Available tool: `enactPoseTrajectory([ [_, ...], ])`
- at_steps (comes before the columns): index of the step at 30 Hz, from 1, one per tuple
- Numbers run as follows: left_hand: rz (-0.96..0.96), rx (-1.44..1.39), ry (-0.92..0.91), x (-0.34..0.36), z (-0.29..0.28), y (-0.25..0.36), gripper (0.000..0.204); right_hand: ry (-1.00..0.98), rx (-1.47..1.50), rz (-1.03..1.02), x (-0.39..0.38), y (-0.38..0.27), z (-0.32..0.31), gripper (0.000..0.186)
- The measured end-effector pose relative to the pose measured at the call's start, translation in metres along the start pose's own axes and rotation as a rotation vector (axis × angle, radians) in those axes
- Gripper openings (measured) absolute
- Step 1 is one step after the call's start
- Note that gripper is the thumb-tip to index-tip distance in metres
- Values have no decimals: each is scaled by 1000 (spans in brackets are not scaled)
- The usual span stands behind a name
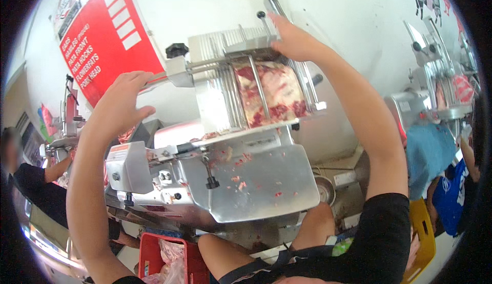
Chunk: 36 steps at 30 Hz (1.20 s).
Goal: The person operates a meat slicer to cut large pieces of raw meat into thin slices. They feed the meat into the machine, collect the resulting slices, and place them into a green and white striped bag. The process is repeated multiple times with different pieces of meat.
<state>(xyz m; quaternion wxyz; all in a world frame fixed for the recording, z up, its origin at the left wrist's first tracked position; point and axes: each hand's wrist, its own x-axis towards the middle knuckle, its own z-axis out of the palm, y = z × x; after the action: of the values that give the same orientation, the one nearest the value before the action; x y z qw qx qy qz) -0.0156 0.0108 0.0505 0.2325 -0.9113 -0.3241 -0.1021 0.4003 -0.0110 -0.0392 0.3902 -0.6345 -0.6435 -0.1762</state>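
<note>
A metal meat slicer [264,176] fills the middle, with scraps on its lower plate. A marbled slab of red and pale meat [271,92] lies behind bars in its carriage. My left hand [120,102] is at the slicer's side handle [161,78], fingertips touching its end and thumb spread apart. My right hand [292,40] is curled on the top of the meat holder [248,46], beside a black-knobbed post, with some fingertips hidden.
A red crate [146,253] of bagged meat and a yellow crate [425,235] sit below. Other slicers stand left [69,115] and right [448,94]. A co-worker in black [36,192] is at left, another in blue [448,197] at right. A white wall holds a red sign.
</note>
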Motion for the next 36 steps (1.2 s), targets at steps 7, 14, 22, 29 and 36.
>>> enactPoseTrajectory([
  [7,39,-141,-115,81,86,-82,66,-266,-441,-152,35,19,18,44],
  [14,-188,321,-236,102,107,-114,25,-310,-506,-142,27,25,0,37],
  [22,-347,558,-422,36,75,-233,41,-202,-490,-183,74,24,6,30],
  [29,334,-208,-65,127,34,94,63,-244,-512,-147,86,42,-5,38],
  [36,295,-354,-530,238,129,118,105,-178,-427,-246,84,45,2,35],
])
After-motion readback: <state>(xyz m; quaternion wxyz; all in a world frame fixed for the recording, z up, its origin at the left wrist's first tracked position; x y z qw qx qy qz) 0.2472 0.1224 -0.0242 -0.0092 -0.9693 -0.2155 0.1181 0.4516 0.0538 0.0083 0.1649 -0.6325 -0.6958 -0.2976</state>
